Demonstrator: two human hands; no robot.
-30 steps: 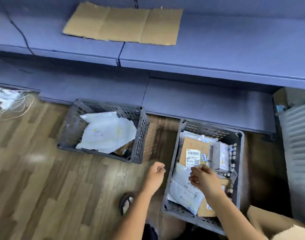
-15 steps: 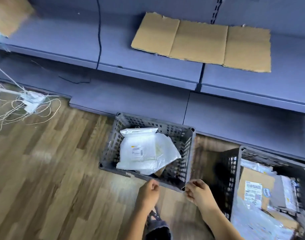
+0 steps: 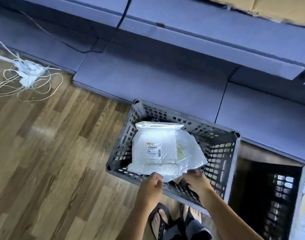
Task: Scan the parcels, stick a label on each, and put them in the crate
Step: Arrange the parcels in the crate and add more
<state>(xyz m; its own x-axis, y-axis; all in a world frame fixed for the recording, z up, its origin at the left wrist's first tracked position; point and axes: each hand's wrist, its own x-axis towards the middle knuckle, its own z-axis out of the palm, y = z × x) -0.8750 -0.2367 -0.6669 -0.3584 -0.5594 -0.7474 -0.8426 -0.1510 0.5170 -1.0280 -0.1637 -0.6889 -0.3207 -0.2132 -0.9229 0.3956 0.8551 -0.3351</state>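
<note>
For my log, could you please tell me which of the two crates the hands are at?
The centre crate holding white parcels: the left hand and right hand are at its near rim. The right-edge crate lies apart from them.

Left hand (image 3: 151,185) and right hand (image 3: 196,181) are now at the near edge of the white parcel (image 3: 157,135) in the grey crate (image 3: 217,149), lower centre, seemingly touching it; earlier they were short of the rim.

We are looking into a parcel storeroom: blue shelving (image 3: 165,87) is spanning the top, a crate (image 3: 219,153) of parcels (image 3: 155,149) sitting lower centre.
</note>
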